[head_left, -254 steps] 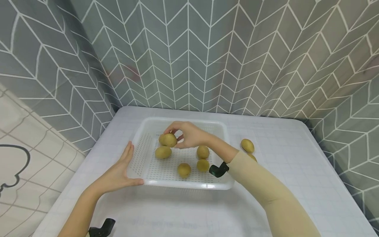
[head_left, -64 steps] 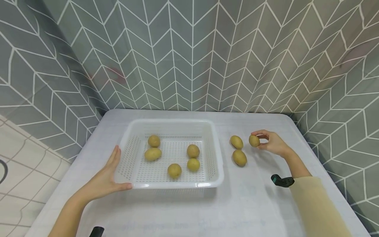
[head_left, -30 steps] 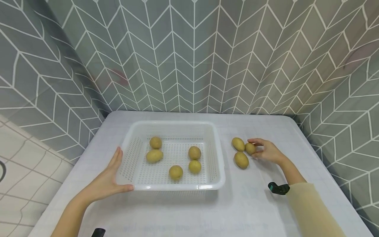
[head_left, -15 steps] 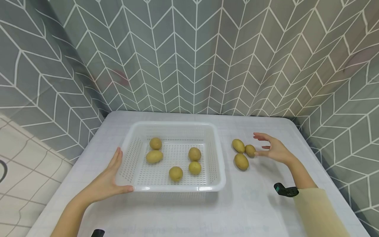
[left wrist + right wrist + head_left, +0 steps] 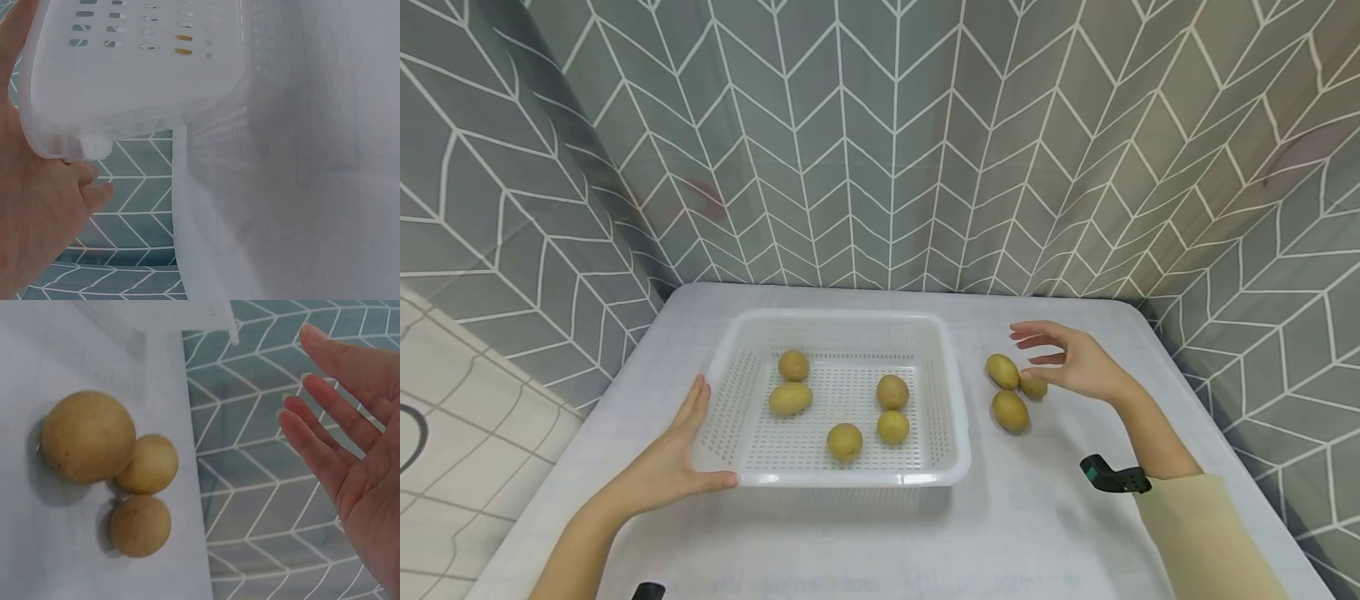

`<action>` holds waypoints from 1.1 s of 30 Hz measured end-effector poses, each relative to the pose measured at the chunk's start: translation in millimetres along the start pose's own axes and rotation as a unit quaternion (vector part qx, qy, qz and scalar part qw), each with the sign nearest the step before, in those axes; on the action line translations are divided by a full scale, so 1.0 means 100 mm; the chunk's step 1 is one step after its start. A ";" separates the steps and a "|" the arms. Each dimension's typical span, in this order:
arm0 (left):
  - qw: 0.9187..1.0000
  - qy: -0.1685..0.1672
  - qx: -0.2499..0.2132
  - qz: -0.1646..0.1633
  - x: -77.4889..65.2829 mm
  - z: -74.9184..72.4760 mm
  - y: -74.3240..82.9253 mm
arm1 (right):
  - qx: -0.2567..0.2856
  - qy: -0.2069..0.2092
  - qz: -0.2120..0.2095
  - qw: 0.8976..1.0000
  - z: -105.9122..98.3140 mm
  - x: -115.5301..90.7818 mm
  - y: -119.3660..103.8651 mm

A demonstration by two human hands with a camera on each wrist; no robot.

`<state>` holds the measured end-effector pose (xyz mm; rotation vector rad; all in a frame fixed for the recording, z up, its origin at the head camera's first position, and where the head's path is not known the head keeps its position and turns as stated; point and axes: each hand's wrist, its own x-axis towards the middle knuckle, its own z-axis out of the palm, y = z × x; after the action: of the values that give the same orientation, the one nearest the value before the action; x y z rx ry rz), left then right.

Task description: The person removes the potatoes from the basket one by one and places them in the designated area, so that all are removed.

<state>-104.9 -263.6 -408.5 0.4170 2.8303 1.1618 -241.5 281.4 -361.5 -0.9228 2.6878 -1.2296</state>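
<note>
A white perforated plastic basket (image 5: 760, 480) stands on the table with several small yellow-brown potatoes (image 5: 791, 398) inside. At its front left corner rests my left hand (image 5: 658, 467), fingers straight along the left wall and thumb by the front rim. The left wrist view shows this hand (image 5: 37, 200) against the basket's wall (image 5: 106, 81). Right of the basket, three potatoes (image 5: 1011, 412) lie close together. Over them hovers my right hand (image 5: 1078, 367), fingers spread and holding nothing; it partly covers the rightmost potato (image 5: 1033, 387). All three potatoes (image 5: 89, 437) show in the right wrist view.
A white cloth covers the table (image 5: 820, 550). Grey curtains with a white zigzag pattern (image 5: 887, 167) hang behind and at both sides. Dark wrist cameras (image 5: 1116, 477) sit on both forearms.
My right hand took a potato out of the basket, set it beside the two others and let go. It has since lifted and moved left over them. My left hand stays at the basket.
</note>
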 end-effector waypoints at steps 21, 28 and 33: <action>1.000 0.002 0.001 0.002 0.00 -0.01 -0.01 | 0.061 -0.054 -0.107 0.991 0.16 0.42 -0.59; 1.000 0.005 0.010 0.005 -0.01 -0.01 -0.01 | 0.068 -0.074 -0.131 0.986 0.26 0.56 -0.75; 1.000 0.004 0.005 0.006 -0.01 0.01 -0.01 | 0.069 -0.092 -0.135 0.984 0.32 0.66 -0.85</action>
<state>-104.6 -264.1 -409.7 0.4304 2.8457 1.1541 -244.4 181.3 -311.2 -1.3399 2.3624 -1.2827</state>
